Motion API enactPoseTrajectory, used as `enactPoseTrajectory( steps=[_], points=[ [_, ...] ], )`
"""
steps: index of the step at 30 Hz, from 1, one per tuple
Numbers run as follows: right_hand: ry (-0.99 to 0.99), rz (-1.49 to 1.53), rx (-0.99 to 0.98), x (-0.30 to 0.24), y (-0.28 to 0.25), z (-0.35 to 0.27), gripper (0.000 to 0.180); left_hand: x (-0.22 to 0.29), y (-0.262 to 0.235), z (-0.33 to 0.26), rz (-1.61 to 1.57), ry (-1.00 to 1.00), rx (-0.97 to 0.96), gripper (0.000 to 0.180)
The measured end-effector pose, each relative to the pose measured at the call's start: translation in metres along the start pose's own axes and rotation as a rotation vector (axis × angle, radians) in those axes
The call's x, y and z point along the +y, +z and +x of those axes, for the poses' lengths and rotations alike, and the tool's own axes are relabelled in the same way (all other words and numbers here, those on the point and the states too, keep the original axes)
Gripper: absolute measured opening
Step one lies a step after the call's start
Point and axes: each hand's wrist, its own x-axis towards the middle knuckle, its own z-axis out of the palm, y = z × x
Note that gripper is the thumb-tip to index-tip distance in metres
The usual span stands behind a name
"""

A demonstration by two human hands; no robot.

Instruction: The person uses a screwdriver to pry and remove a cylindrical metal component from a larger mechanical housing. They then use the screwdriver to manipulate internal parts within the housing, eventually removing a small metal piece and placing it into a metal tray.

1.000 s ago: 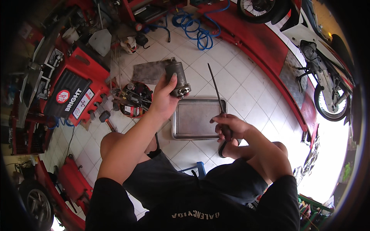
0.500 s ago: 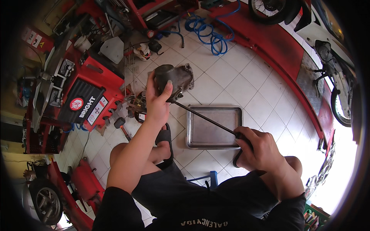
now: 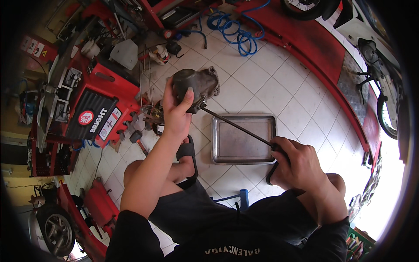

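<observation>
My left hand [image 3: 178, 111] is raised over the floor and wrapped round a dark grey cast-metal engine housing [image 3: 187, 85], the thumb lying across its side. The housing's flanged end, with bolt holes, points right. Closed round the dark handle of a long screwdriver [image 3: 238, 126], my right hand [image 3: 299, 161] sits lower and to the right. Its thin black shaft slants up leftward, and the tip meets a small fitting on the housing's lower edge. Whether the tip is seated inside the fitting I cannot tell. Below the shaft, a rectangular metal tray [image 3: 214, 146] rests on the tiles.
At left stands a red machine [image 3: 124, 98] with a black panel, and a hammer [image 3: 139, 140] lies beside it. A coiled blue air hose [image 3: 235, 35] is on the far floor. Along the right runs a red motorcycle lift [image 3: 305, 43]. A blue stool frame [image 3: 243, 198] shows beneath me.
The housing has tilted slightly in my left hand, with its flanged end higher. The screwdriver tip has shifted a little rightward and up to the fitting, and my right hand has moved slightly right.
</observation>
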Motion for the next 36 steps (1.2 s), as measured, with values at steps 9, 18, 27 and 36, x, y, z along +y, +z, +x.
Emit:
enactPoseTrajectory(
  steps=[9, 18, 27, 36],
  points=[
    [-0.01, -0.035, 0.006, 0.0, 0.004, 0.0, 0.022, -0.003, -0.001, 0.0, 0.02, 0.007, 0.027, 0.052],
    [-0.041, -0.112, 0.033, -0.001, 0.005, 0.0, 0.024, -0.007, -0.005, 0.0, -0.005, -0.04, 0.072, 0.047],
    [-0.086, -0.307, 0.082, -0.005, 0.006, -0.002, 0.029, -0.006, -0.003, -0.003, -0.129, -0.181, 0.134, 0.044],
    [0.046, 0.017, -0.116, 0.001, 0.003, 0.001, 0.027, -0.015, -0.002, -0.004, 0.176, -0.01, 0.096, 0.054]
  ],
)
